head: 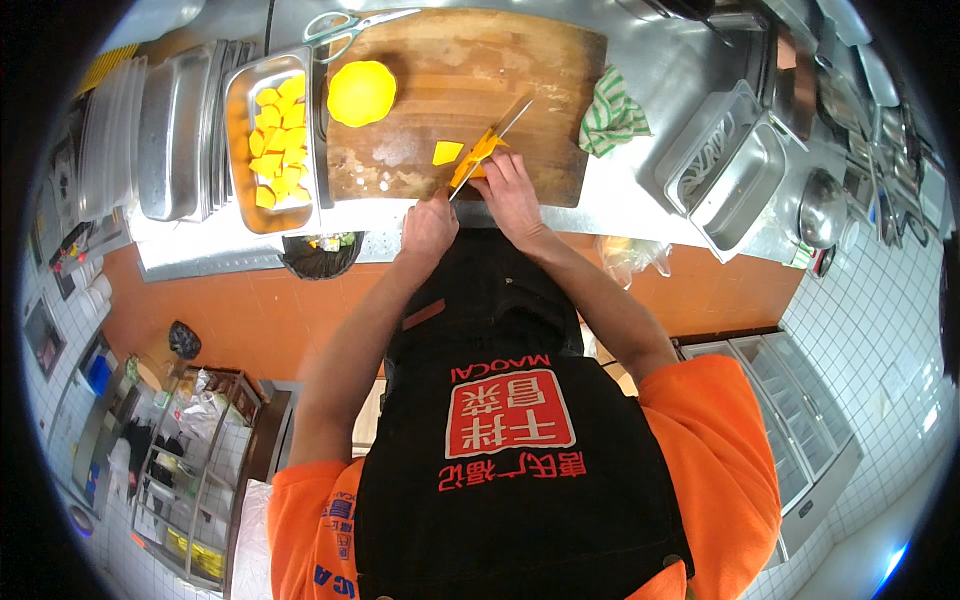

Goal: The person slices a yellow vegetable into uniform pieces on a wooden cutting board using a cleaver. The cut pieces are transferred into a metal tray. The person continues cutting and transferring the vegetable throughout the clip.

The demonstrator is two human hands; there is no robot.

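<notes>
My left hand (431,226) grips the handle end of a knife (517,114), its blade slanting away to the upper right over a wooden cutting board (465,60). With bent fingers, my right hand (511,187) holds orange pumpkin pieces (475,156) against the blade. One loose flat pumpkin piece (448,153) lies just left of them. Farther left on the board sits a bright yellow lobed pumpkin section (361,93). Beside the board, a steel pan (279,219) contains several cut pumpkin pieces (276,138). The knife handle is mostly hidden by my fingers.
Kitchen scissors (352,31) overlap the board's far left corner. A green-striped cloth (613,114) lies at its right edge. Stacked steel pans (180,135) stand far left, another steel pan (742,187) right. A lined waste bin (324,259) is below the counter's front edge.
</notes>
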